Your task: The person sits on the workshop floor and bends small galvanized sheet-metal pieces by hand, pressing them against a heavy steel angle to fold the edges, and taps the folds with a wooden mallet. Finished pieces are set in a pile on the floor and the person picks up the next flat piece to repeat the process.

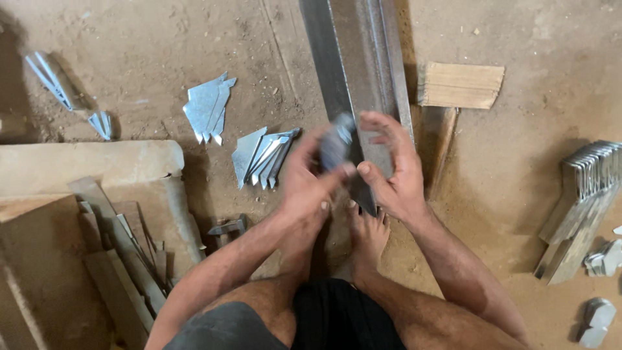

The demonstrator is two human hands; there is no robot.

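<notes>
Both hands meet on a long grey metal channel (363, 71) at 12 o'clock: left hand (308, 188) grips a blurred dark object (335, 144); right hand (395, 172) steadies it, fingers spread. Cut metal pieces (262, 155) lie at 10 o'clock.

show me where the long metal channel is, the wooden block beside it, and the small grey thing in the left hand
long metal channel (363, 58): head view, on its flat upper face.
wooden block (460, 85): head view, middle of its top.
small grey thing (335, 144): head view, blurred body above the left hand (308, 185) fingers.

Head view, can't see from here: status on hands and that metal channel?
Left hand gripping small blurred grey piece. Right hand on long metal channel. Bare foot below; cut metal pieces alongside.
</notes>
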